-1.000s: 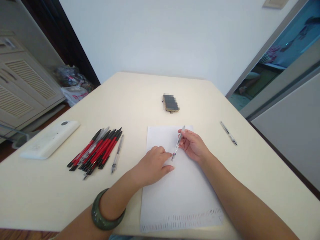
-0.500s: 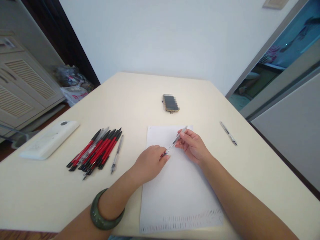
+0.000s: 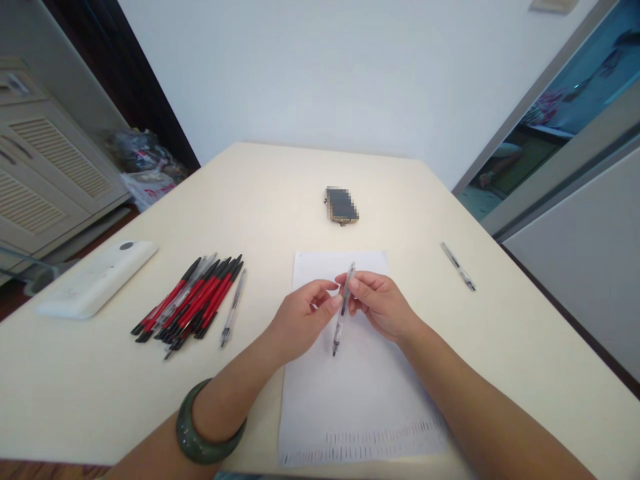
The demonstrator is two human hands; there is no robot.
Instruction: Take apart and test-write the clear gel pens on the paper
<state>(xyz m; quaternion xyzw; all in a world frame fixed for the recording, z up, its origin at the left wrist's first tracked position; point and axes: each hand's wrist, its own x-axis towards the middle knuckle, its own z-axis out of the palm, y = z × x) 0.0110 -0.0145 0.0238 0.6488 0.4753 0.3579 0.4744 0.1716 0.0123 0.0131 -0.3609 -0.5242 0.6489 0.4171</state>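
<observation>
Over the white sheet of paper [image 3: 320,400], my right hand [image 3: 383,303] pinches a clear-barrelled click pen [image 3: 339,325] near its upper end. The pen hangs steeply, its clicker end down towards me. My left hand [image 3: 305,320] is at the pen's left side, thumb and forefinger apart, the thumb tip at or just against the barrel. Rows of short pen strokes mark the sheet's near edge. To the left lies a pile of red-and-black pens [image 3: 200,300] mixed with clear ones, with a single clear pen [image 3: 233,310] beside it.
Another clear pen [image 3: 458,267] lies at the right of the table [image 3: 270,207]. A dark, pixelated flat object [image 3: 342,205] is beyond the paper. A white rounded slab-like object [image 3: 100,280] rests at the left edge. The wall [image 3: 300,73] stands behind the table.
The pen has swung from slanting between both hands to nearly upright, its lower end now free. My left hand has let go of that end and its fingers have parted.
</observation>
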